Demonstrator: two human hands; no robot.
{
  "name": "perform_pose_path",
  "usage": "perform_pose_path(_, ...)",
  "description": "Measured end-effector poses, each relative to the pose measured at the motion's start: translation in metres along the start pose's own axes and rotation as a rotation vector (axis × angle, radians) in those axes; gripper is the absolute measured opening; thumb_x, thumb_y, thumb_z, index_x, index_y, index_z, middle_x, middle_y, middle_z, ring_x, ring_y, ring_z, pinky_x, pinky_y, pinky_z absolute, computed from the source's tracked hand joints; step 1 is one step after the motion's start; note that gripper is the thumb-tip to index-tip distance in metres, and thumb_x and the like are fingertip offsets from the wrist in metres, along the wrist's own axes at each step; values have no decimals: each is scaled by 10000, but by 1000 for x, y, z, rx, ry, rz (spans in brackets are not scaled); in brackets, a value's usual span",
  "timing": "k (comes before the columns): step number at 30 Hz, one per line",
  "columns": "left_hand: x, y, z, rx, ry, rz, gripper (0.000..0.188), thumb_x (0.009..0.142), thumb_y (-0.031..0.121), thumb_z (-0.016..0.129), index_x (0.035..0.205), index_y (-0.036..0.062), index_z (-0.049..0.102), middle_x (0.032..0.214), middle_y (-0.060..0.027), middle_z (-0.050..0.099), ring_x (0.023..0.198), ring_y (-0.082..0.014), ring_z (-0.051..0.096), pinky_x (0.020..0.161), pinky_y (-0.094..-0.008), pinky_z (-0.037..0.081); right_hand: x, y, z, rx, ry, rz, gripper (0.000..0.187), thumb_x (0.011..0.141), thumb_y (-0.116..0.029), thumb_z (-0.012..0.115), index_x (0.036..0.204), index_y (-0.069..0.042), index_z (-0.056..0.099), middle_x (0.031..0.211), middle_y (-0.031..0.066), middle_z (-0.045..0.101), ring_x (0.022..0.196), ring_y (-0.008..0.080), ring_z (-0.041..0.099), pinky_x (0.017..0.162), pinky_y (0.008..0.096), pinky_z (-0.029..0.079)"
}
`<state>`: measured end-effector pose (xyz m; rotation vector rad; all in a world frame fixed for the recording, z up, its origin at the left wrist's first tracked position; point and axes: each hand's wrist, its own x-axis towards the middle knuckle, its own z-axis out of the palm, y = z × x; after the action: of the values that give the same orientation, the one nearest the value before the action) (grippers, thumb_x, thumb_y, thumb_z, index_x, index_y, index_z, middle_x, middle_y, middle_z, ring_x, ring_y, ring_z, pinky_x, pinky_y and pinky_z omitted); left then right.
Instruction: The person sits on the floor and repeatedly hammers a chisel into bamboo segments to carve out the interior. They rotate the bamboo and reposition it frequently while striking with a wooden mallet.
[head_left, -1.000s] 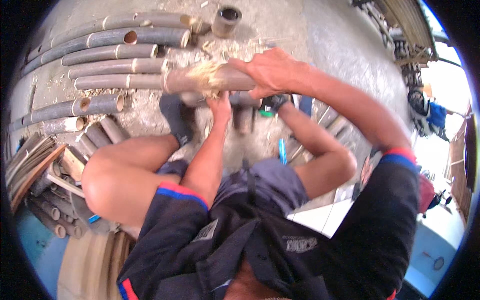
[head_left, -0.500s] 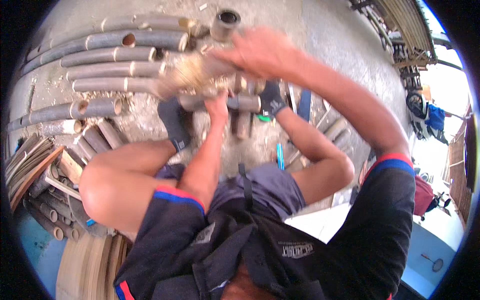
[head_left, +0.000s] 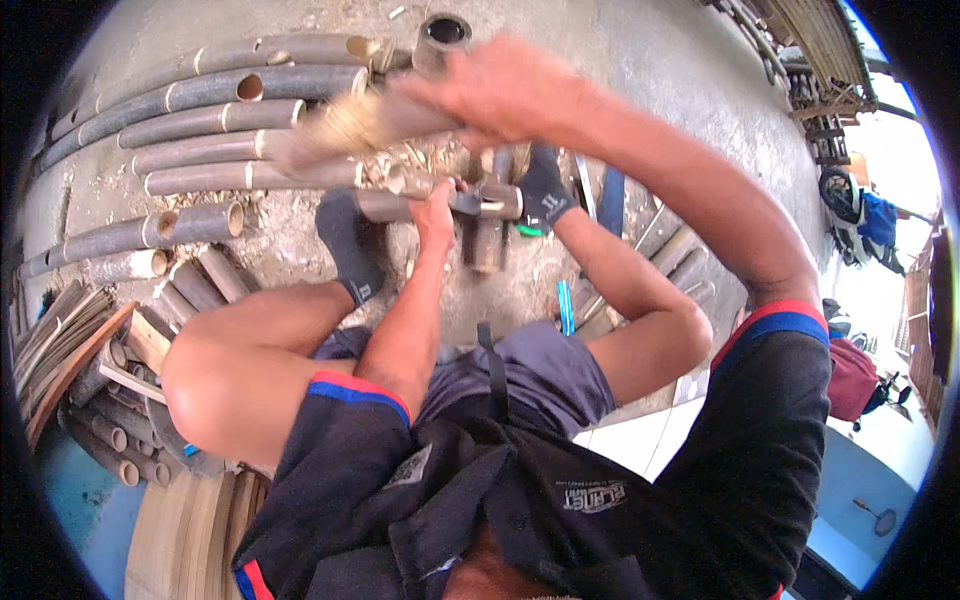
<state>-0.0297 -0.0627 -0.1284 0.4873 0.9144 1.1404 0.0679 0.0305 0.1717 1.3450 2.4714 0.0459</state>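
Observation:
My right hand [head_left: 500, 95] is raised over the work, fingers wrapped round a thick brown wooden club [head_left: 415, 117]. Blurred by motion, the club shows a pale, frayed patch toward its far end. Below it, my left hand [head_left: 434, 213] grips a chisel; the dark chisel blade [head_left: 466, 204] rests against a bamboo tube [head_left: 383, 206]. This tube lies crosswise between my feet, near a pale cut in its right part. Another bamboo piece [head_left: 484, 248] runs under it, pointing toward me.
Several long bamboo poles [head_left: 225, 142] lie at the left, with shavings around them. A dark-mouthed bamboo container [head_left: 443, 36] stands beyond my right hand. Near my right foot lie a blue saw-like blade [head_left: 611, 200] and a green object [head_left: 529, 231]. Cut tubes [head_left: 120, 440] are piled at the lower left.
My right hand and the club have shifted slightly up and to the left, the club still blurred. My left hand stays on the chisel at the tube.

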Motion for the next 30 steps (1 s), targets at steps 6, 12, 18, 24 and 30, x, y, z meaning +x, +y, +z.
perform_pose_path(6, 6, 3, 2, 63, -82, 48, 137, 856, 117, 635, 796, 1, 676, 768, -77, 695, 760, -176, 638, 818, -319, 490, 20, 2, -41, 387, 1182, -56, 668, 747, -412, 809, 1325, -170, 578, 759, 165, 714, 714, 336, 736, 597, 465, 584)
perform_pose_path(12, 14, -31, -11, -12, 192, 109, 218, 836, 111, 681, 1019, -8, 684, 953, -71, 714, 915, -204, 652, 914, -368, 494, -47, -24, 17, 190, -313, 104, 860, 728, -387, 793, 1486, -137, 471, 917, 214, 710, 826, 374, 728, 689, 466, 590)
perform_pose_path(18, -9, -4, 15, 0, -41, 38, 60, 859, 45, 619, 898, 21, 657, 877, -100, 710, 809, -214, 684, 810, -356, 548, -138, -19, 17, 467, 136, 561, 884, 747, -369, 802, 1515, -131, 436, 1120, 278, 690, 995, 436, 704, 834, 487, 581)
perform_pose_path(24, -54, 10, 76, 495, -371, 208, 330, 801, 118, 824, 1079, 18, 678, 964, -47, 724, 904, -128, 670, 838, -308, 541, -224, -62, 24, 802, 603, 1048, 893, 753, -259, 827, 1514, -36, 418, 1221, 210, 671, 1099, 303, 677, 976, 413, 518)
perform_pose_path(30, -45, 27, 158, 302, -417, 79, 267, 832, 206, 782, 972, -8, 707, 896, -66, 733, 818, -167, 680, 780, -344, 546, -276, -113, 106, 952, 1056, 1275, 817, 787, -237, 790, 1463, 40, 424, 1318, 156, 571, 1222, 275, 545, 1089, 404, 395)
